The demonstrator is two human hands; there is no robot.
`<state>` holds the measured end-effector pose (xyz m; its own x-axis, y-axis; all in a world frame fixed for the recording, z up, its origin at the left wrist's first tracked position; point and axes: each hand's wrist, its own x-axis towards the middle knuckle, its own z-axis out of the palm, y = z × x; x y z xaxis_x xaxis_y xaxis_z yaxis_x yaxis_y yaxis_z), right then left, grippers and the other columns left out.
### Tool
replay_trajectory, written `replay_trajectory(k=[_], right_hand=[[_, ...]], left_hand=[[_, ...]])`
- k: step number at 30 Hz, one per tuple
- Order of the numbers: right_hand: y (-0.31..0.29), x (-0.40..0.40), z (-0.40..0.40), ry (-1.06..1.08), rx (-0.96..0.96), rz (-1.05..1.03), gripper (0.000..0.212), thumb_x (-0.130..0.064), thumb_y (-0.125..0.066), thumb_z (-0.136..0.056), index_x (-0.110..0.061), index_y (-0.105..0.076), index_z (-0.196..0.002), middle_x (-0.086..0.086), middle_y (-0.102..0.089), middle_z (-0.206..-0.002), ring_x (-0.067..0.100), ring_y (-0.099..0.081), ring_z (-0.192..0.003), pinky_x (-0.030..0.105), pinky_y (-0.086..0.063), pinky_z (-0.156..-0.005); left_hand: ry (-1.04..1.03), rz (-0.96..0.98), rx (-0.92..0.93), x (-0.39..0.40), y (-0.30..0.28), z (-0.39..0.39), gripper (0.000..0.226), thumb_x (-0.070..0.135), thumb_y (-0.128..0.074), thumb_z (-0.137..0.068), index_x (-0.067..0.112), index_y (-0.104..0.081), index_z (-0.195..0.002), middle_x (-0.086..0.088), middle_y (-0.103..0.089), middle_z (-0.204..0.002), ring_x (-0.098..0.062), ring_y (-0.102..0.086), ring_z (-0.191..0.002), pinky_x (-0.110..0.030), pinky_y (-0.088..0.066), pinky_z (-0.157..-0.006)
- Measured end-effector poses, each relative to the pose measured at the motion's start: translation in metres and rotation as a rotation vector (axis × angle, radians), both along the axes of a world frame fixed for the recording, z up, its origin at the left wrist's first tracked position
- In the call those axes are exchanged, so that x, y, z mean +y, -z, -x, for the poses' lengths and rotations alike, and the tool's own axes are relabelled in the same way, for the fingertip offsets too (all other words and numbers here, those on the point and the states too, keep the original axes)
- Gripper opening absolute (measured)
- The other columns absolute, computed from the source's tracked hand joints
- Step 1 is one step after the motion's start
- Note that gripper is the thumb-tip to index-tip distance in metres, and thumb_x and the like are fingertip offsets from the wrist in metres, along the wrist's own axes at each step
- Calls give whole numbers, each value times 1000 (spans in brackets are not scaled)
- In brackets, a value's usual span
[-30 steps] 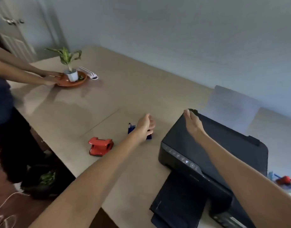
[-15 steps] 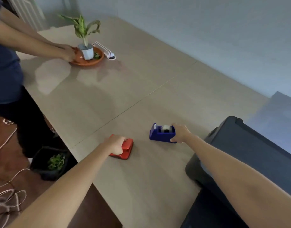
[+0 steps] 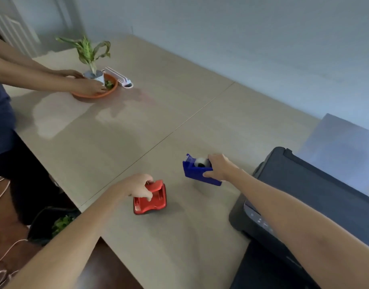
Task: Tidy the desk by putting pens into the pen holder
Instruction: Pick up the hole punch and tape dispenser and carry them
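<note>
Pens and a pen holder cannot be made out anywhere on the desk (image 3: pixel 179 113). At ten o'clock, a second person's hands (image 3: pixel 90 87) rest on an orange dish (image 3: pixel 96 94) that carries a small potted plant (image 3: pixel 92 53); a white and pink object (image 3: pixel 119 78), too blurred to name, lies just beside the dish at its two o'clock. Near the front edge, the left hand (image 3: pixel 135 185) grasps a red hole punch (image 3: pixel 152 203), fingers curled over its lever. At the punch's two o'clock, the right hand (image 3: pixel 220 166) grips the rear end of a blue tape dispenser (image 3: pixel 194 173), thumb on its near side. A black printer (image 3: pixel 304 195) sits at four o'clock.
</note>
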<state>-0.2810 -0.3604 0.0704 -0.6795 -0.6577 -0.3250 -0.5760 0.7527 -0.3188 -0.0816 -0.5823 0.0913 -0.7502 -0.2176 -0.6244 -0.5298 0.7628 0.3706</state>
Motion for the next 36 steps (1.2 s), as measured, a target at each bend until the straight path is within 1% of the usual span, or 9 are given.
replay_trajectory(k=[2,7,12,17,22,25,29,34,36], right_hand=[[-27,13,-1,6,60,74,34,-31,-73,-72,-16,-49,-90,1,-57,-89,18,-56,-75,24,-45,-57],[-110,84,-10,81,175,257,33,-31,-74,-74,-18,-46,-86,0,-53,-86,14,-52,-68,19,-39,-52],[-174,200,-31,260,293,365,33,-32,-73,-75,-13,-48,-86,4,-56,-85,20,-53,-69,21,-39,-51],[-202,352,-61,495,427,358,37,-30,-76,-73,-3,-56,-89,5,-56,-78,23,-50,-66,26,-37,-56],[-199,505,-101,775,492,291,40,-33,-78,-71,-4,-58,-88,7,-56,-78,25,-51,-70,29,-40,-61],[-187,580,-126,946,461,254,40,-37,-78,-70,-10,-52,-81,6,-54,-76,26,-50,-67,28,-40,-58],[-154,651,-156,1134,393,280,39,-36,-78,-67,-8,-57,-86,1,-52,-74,16,-47,-58,22,-35,-45],[-87,690,-176,1272,264,239,39,-36,-75,-69,-7,-54,-84,3,-52,-77,17,-48,-59,23,-35,-44],[-59,695,-178,1308,213,225,37,-35,-74,-69,-8,-52,-82,5,-53,-78,20,-51,-62,26,-39,-47]], left_hand=[[41,-8,60,11,-27,8,45,17,-74,-70,16,-63,-113,2,-60,-96,-17,-56,-84,-23,-43,-63],[153,-69,224,77,-106,34,44,13,-76,-73,11,-63,-115,-5,-66,-108,-24,-63,-102,-36,-52,-89],[319,-166,315,178,-162,52,29,16,-77,-77,20,-59,-100,4,-61,-90,-15,-59,-85,-24,-46,-67],[550,-283,312,318,-189,61,29,18,-75,-80,14,-64,-106,0,-66,-95,-12,-61,-83,-24,-48,-74],[786,-385,246,460,-192,56,39,31,-71,-84,14,-60,-117,0,-69,-106,-12,-65,-93,-23,-53,-79],[906,-385,180,538,-179,49,43,37,-67,-87,9,-59,-119,-7,-68,-113,-16,-66,-97,-34,-55,-89],[1021,-312,33,624,-145,41,49,42,-63,-89,4,-58,-121,-15,-65,-122,-30,-64,-112,-46,-51,-101],[1098,-101,-48,685,-78,43,52,39,-66,-87,1,-57,-121,-14,-64,-119,-34,-63,-111,-36,-53,-83],[1108,-11,-66,697,-52,51,53,38,-67,-86,2,-55,-123,-15,-61,-126,-34,-62,-112,-36,-51,-84]])
